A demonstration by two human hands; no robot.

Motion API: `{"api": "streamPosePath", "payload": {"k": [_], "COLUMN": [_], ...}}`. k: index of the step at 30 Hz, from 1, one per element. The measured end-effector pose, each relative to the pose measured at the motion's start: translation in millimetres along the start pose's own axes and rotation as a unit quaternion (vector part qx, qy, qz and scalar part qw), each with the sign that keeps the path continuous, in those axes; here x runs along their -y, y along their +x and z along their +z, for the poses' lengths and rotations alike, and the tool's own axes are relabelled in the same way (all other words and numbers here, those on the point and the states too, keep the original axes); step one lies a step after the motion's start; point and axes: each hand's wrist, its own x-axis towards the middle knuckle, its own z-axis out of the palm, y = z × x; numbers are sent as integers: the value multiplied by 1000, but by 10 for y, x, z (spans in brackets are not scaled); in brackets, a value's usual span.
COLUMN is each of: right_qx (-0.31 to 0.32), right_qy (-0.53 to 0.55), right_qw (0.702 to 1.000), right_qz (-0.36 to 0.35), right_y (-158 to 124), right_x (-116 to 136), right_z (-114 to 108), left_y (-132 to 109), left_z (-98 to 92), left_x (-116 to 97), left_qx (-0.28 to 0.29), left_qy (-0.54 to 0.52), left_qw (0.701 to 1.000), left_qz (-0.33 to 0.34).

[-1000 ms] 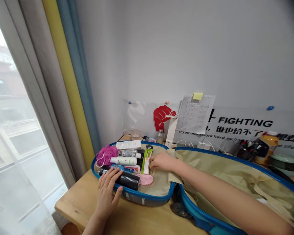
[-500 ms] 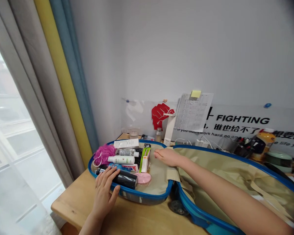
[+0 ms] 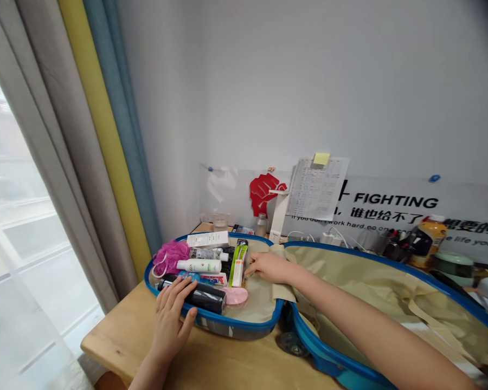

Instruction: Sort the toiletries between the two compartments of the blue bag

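Left hand [image 3: 171, 317] spread flat, fingers draped over the black bottle [image 3: 197, 296] lying at the near rim of the blue suitcase [image 3: 244, 326]. Right hand [image 3: 268, 266] deeper inside the suitcase, palm down, fingertips at the green-and-orange tube [image 3: 237, 265]; actual pinch cannot be told. Risk: the round bottle rolling under a loose grip, nudging the pink pad [image 3: 235, 296] beside it.

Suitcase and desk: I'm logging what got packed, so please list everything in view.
suitcase: 1, blue, open on wooden table
black bottle: 1, front of suitcase
white bottle: 1, middle
bath pouf: 1, pink, left corner
white box: 1, back edge
green packet: 1, centre
pink pad: 1, beside black bottle
orange bottle: 1, desk right
left hand: on black bottle and rim
right hand: on lining, by green packet
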Motion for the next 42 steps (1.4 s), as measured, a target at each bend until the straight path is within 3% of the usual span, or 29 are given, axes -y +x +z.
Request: {"api": "streamPosePath", "payload": {"k": [9,18,22,26,32,37,40,42], "right_qx": [2,-78,-39,0,-1,-86,-100,-73], "right_qy": [47,78,67,35,23,40,49,55], "right_qw": [997,994,997,999,999,994,986,978], "right_qz": [-65,6,-4,-22,-25,52,128,190], "right_y": [89,-42,-60,3,34,-292,-728,-1105], "right_x": [-23,-13,0,59,79,-264,-590,-786], "right_z": [101,-98,-164,-88,-60,-538,-778,-780], "left_y": [16,0,2,3,-5,-5,1,7], "left_z": [-8,0,6,5,-1,0,-2,-7], "left_x": [-16,-7,-5,4,1,4,1,-7], "left_qx": [-1,7,0,0,8,3,-1,-2], "left_qy": [5,4,1,4,9,4,1,0], "left_qw": [1000,1000,1000,1000,1000,1000,1000,1000], "left_qz": [5,-2,3,9,-9,0,1,0]}}
